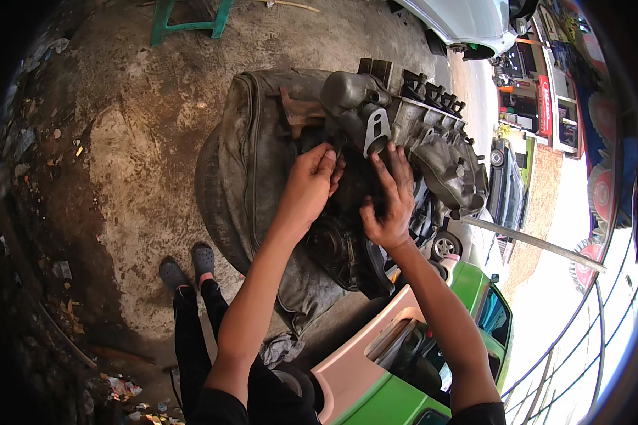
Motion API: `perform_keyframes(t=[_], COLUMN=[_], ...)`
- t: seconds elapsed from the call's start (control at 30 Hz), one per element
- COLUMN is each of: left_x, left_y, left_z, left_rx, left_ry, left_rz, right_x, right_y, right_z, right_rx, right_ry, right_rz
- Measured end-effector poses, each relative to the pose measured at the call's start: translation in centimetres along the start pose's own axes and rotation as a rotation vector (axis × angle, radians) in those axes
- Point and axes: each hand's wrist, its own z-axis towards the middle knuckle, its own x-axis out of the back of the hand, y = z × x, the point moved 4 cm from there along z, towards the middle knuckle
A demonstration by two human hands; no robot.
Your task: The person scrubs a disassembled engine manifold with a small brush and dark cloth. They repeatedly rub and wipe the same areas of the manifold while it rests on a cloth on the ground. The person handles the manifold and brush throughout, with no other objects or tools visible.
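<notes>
A greasy car engine (404, 122) rests before me on a worn dark padded cover (266, 154). Its grey metal casting bears a row of rocker arms (436, 98) along the top. A flat light-grey bracket (377, 126) with cut-out holes stands out from the near side. My left hand (311, 186) is at the engine's end, thumb and forefinger pinched together; whether anything small lies between them is hidden. Just below the bracket, fingertips of my right hand (392, 199) touch the engine, fingers apart and blackened with grease. A dark round pulley-like part (327, 241) sits beneath my hands.
Under the cover, a tyre (212, 196) shows at the left. A rusty brown metal piece (297, 112) projects beside the engine. A green-and-pink vehicle (361, 372) stands close at lower right, a silver car (462, 24) at upper right. A green plastic stool (191, 24) is at the top.
</notes>
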Motion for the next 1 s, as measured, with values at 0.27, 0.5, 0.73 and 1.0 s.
perform_keyframes(t=[0.27, 0.5, 0.73, 1.0], left_x=[-3.3, 0.8, 3.5, 2.5], left_y=[0.4, -1.4, -1.3, 0.0], left_z=[-3.2, -2.0, 1.4, 1.8], left_rx=[0.041, -0.079, -0.207, -0.205], left_ry=[-0.156, 0.079, 0.066, 0.077], left_rz=[-0.636, -0.282, 0.126, 0.084], right_x=[-0.1, 0.0, 0.1, 0.1], right_y=[0.0, 0.0, -0.1, -0.1], right_z=[0.1, 0.1, 0.1, 0.1], right_rx=[0.017, 0.002, 0.008, -0.006], right_ry=[0.033, 0.012, 0.012, 0.010], right_rz=[0.007, 0.016, 0.008, 0.018])
